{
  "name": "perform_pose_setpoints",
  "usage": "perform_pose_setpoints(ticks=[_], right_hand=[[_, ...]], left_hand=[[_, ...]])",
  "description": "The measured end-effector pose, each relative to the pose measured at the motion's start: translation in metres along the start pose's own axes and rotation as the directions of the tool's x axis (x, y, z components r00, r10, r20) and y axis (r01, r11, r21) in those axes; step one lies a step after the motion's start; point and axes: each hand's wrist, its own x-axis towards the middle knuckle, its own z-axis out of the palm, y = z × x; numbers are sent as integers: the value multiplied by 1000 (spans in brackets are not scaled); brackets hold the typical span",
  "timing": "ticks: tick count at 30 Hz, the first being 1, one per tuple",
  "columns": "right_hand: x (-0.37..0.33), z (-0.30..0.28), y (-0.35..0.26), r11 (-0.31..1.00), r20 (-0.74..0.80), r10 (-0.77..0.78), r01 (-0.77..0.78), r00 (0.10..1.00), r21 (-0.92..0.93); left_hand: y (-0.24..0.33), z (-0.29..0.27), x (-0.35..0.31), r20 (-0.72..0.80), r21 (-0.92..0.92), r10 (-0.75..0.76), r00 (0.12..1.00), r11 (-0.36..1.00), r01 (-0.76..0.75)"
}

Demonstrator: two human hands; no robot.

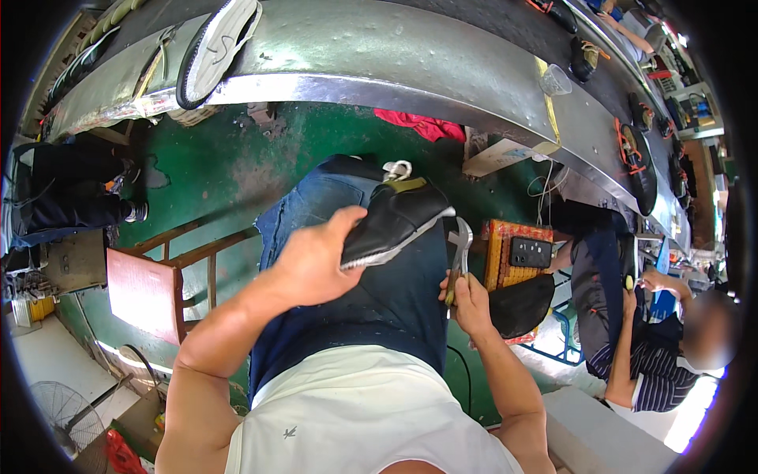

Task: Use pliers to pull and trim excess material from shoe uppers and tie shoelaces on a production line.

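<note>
A black shoe (pixel 399 215) with a pale sole edge lies tilted over my lap, its toe end toward my left. My left hand (pixel 316 257) is closed around that end, thumb on top. White cord and an olive lining show at the shoe's opening. Just right of the shoe, my right hand (pixel 471 304) grips a pair of metal lasting pliers (pixel 461 246) by the handles. Their curved head points away from me, close to the shoe's other end but seemingly apart from it. Fingers hide part of the handles.
A long metal bench (pixel 332 55) crosses ahead, bearing a grey shoe (pixel 217 51) and several others. On my right, a woven seat (pixel 505 253) holds a black phone (pixel 530 253). A co-worker (pixel 655 347) sits beyond it. A wooden stool (pixel 146 292) and a fan (pixel 67 411) stand left.
</note>
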Motion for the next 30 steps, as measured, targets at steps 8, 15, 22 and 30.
perform_pose_setpoints(ticks=[8,15,22,30], right_hand=[[-11,-2,-17,981,121,-17,40,993,-189],[-16,5,-76,879,283,69,76,957,-471],[19,13,-98,659,466,-225,486,856,-574],[42,30,-141,481,502,239,348,831,-805]], left_hand=[[26,-2,93,-50,-317,-17,999,948,1],[-68,89,22,-20,-243,-181,983,955,170],[-41,97,2,-299,-83,15,954,996,-42],[-87,137,17,-36,-868,-231,972,489,84]])
